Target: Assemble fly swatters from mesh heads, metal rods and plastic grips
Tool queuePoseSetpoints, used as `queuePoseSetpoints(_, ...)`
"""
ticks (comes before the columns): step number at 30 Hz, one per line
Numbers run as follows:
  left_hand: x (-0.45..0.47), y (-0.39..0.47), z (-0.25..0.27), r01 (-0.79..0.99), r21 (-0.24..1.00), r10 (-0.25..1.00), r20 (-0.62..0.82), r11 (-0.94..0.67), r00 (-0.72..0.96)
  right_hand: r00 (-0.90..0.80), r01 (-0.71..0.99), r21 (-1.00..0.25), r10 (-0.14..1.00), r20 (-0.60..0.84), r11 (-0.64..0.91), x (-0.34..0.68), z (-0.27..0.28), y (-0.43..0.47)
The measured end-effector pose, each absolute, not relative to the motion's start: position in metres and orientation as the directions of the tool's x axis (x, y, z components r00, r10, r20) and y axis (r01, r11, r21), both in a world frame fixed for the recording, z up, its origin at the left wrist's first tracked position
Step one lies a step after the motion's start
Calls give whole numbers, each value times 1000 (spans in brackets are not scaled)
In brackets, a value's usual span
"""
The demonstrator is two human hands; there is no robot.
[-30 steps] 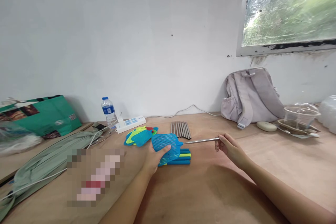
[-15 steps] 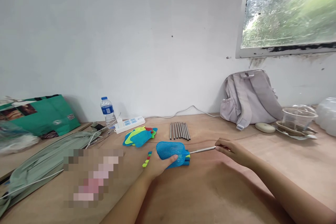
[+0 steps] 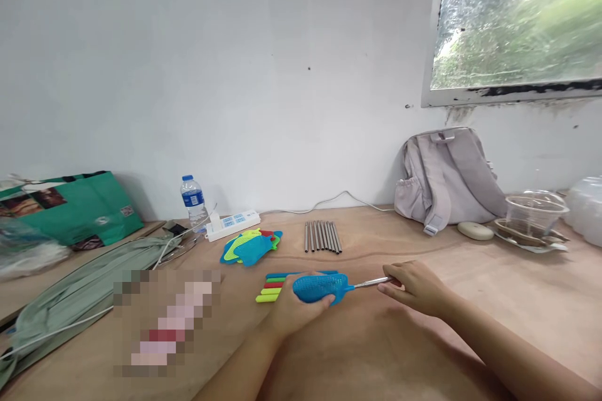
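My left hand [image 3: 288,313] is closed round a blue mesh fly swatter head [image 3: 316,289], tilted so that its face is partly edge-on. From its narrow neck a thin metal rod [image 3: 367,283] runs to the right. My right hand [image 3: 418,288] pinches the far end of that rod; its tip is hidden in the fingers. Behind and beside my left hand lie several coloured tubes [image 3: 269,299] in blue, green, red and yellow, partly covered by it. Farther back are a pile of coloured swatter heads [image 3: 256,247] and a row of metal tubes [image 3: 323,237].
A white power strip [image 3: 234,224] and a water bottle [image 3: 192,200] stand by the wall. At the left are a green bag [image 3: 103,210] and grey-green cloth [image 3: 89,282]. A backpack [image 3: 451,182], a beige oval object [image 3: 475,230] and a clear plastic container [image 3: 536,210] sit at the right.
Both hands have moved right and slightly down with the swatter. Its head has turned from facing me to nearly edge-on, and more of the coloured tubes shows.
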State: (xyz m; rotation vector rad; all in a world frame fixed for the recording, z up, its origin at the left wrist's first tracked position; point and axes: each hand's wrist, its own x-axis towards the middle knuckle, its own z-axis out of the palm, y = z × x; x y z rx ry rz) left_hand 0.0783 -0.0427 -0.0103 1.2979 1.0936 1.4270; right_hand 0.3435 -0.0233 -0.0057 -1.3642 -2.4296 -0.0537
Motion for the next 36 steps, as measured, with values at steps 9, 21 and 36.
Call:
queuePoseSetpoints(9,82,-59,20,93,804,703,449,-587,551,-462,859,-57,818,343,509,342,-4,-25)
queuePoseSetpoints(21,84,-44,-17,66,-72,13,576,-995,817,-487,861,70,779,395,503,345,-9,-21)
queuePoseSetpoints(36,79,-36,-5,693,172,580,704,-700,411,3,920,-350,891,455,175,367,-16,2)
